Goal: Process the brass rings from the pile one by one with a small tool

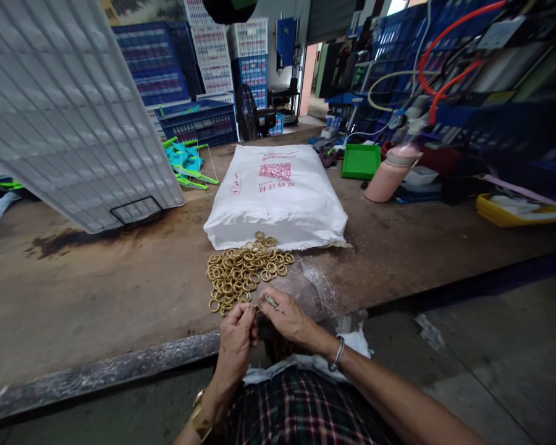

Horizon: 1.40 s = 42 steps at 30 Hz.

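A heap of brass-coloured rings lies near the table's front edge, against a white printed sack. Just in front of the heap, my left hand is closed in a pinch, and what its fingertips hold is too small and covered to make out. My right hand is closed around a small silvery metal tool, whose exact kind I cannot tell. The fingertips of both hands almost meet above the edge of the table.
A tall white ribbed panel stands at the left, with turquoise and green pieces beside it. Towards the right are a green tray, a pink bottle and a yellow tray. Stacked crates fill the background.
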Motion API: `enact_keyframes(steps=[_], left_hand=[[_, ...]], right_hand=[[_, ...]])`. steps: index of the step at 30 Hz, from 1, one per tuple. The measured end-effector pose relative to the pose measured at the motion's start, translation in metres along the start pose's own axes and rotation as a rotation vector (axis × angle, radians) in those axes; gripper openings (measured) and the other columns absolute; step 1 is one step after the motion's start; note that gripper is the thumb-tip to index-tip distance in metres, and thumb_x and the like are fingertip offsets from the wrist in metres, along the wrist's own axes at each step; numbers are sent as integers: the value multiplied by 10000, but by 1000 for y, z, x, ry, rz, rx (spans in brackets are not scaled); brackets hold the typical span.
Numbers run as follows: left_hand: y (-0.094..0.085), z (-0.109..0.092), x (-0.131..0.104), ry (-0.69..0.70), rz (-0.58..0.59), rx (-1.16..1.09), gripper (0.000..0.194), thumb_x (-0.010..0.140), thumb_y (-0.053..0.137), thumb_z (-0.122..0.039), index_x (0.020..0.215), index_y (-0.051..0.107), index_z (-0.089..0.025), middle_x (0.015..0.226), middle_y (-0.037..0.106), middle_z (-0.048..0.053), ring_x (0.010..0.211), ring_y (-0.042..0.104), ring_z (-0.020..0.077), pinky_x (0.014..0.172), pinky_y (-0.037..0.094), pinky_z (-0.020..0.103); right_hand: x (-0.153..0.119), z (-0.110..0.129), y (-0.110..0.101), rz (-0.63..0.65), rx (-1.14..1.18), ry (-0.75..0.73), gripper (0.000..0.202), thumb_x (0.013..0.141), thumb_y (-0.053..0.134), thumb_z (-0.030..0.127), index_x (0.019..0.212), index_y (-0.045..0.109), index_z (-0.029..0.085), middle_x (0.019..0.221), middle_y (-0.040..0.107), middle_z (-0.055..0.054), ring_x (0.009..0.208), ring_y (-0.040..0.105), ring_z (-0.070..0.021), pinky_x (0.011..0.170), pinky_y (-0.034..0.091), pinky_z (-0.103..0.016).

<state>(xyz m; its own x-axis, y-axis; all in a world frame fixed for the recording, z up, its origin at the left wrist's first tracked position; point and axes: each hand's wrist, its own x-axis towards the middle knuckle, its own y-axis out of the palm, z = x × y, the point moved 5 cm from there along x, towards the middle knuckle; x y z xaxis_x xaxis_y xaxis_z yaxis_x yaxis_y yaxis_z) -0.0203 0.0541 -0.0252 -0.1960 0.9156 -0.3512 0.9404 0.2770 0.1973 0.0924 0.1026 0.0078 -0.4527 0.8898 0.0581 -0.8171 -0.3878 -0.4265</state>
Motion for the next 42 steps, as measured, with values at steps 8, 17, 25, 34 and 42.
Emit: enact_keyframes(steps=[8, 17, 25, 34, 42], left_hand=[[6, 2, 0, -43, 119, 26, 350, 724, 615, -502, 689, 513, -169, 515, 464, -71, 391, 368, 45, 345, 301, 158], [14, -3, -5, -126, 136, -120, 384, 655, 673, -509, 727, 518, -165, 532, 469, -77, 381, 356, 30, 334, 272, 144], [11, -4, -1, -46, 135, -82, 370, 713, 628, -514, 700, 480, -175, 552, 462, -75, 395, 363, 29, 343, 282, 141], [5, 4, 2, -11, 140, -10, 355, 759, 579, -514, 703, 465, -183, 537, 450, -77, 389, 363, 35, 345, 287, 145], [4, 0, 0, 18, 111, 78, 395, 735, 576, -558, 672, 467, -183, 505, 442, -77, 380, 351, 40, 351, 280, 150]], right_hand=[[4, -7, 0, -31, -15, 86, 178, 819, 444, 250, 658, 468, 179, 575, 411, 62, 546, 374, -84, 520, 261, -205], [7, -9, -3, -35, -10, 86, 182, 850, 383, 207, 692, 469, 183, 625, 491, 25, 584, 439, -104, 575, 315, -210], [-9, -11, 5, 93, -390, -94, 140, 712, 439, 74, 765, 508, 184, 656, 505, 11, 595, 402, -119, 576, 264, -232], [-10, -10, 10, 92, -486, -127, 165, 699, 432, 70, 801, 511, 173, 684, 539, -2, 609, 428, -123, 584, 267, -249], [-10, -9, 11, 212, -529, -56, 173, 731, 429, 96, 853, 530, 164, 725, 595, -25, 620, 483, -127, 587, 294, -243]])
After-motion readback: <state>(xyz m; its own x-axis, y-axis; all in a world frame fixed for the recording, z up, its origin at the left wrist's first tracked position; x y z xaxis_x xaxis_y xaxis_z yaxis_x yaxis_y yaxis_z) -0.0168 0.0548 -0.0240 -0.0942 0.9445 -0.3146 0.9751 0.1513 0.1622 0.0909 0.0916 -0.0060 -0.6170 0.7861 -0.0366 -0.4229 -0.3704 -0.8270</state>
